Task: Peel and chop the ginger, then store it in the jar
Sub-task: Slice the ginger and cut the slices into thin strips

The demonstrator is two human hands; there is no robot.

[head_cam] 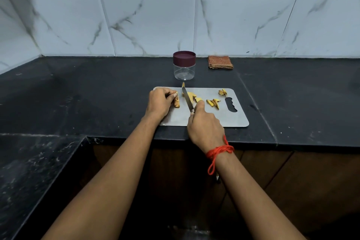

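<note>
L hand (158, 101) grips ginger piece (176, 102) at fingertips; R hand (204, 125) clamps knife (187, 99), blade just right of ginger; handle hidden in fist.

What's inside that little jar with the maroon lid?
Through its clear wall the jar looks empty; nothing shows on its bottom. The maroon lid is on and opaque, so the top part under it is hidden.

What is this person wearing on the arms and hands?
No sleeves show on either arm. The left hand and right hand wear no gloves, and I see no rings. The only thing worn is a red thread wound round the right wrist, knotted, with a loose loop hanging down.
</note>
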